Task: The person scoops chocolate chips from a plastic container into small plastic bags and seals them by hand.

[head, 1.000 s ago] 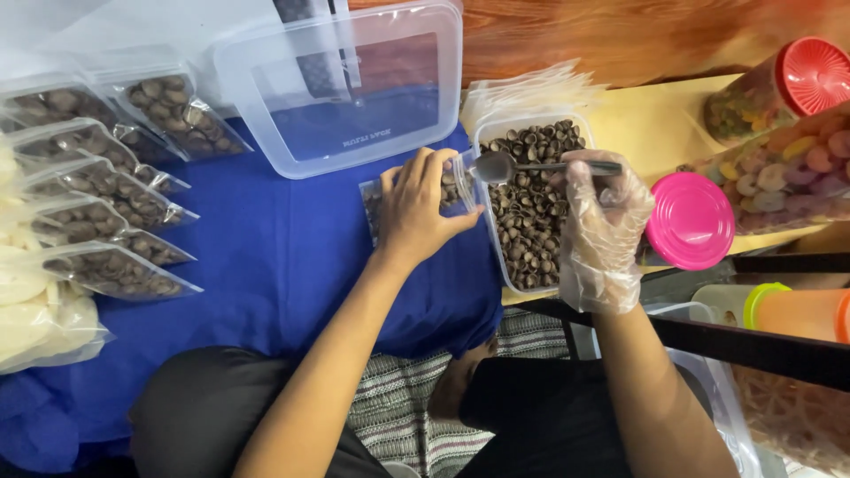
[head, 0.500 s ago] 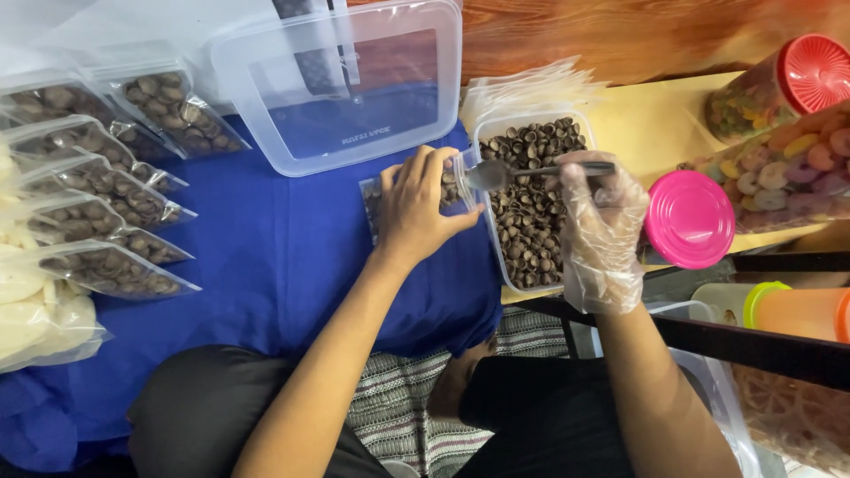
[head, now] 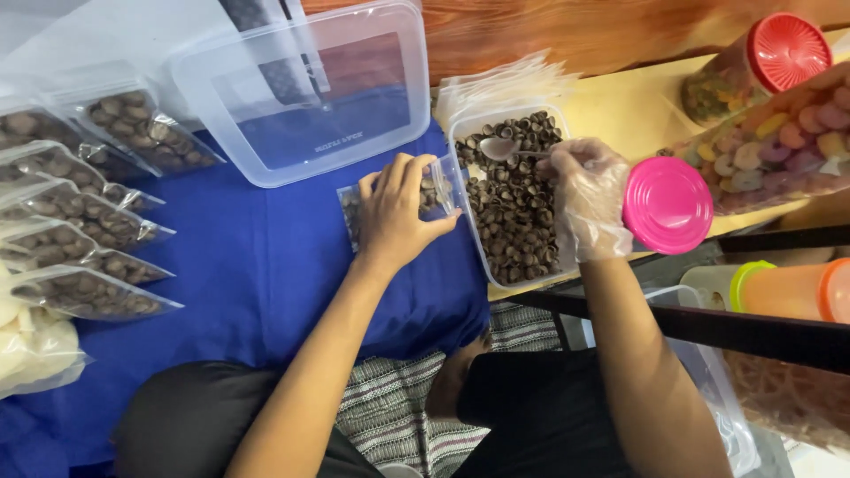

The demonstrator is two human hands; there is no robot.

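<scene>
Bright, even light falls from above; shadows are soft. Pale glare sits on the clear plastic lid [head: 301, 88]. Edges bend slightly; focus stays fairly sharp.

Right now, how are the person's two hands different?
The right hand wears a clear plastic glove; the left hand is bare. The right hand holds a spoon over the tub of brown pieces; the left hand holds a small clear bag open on the blue cloth.

Probably a snack-packing stall: filled bags [head: 80, 292], candy jars [head: 753, 62].
</scene>
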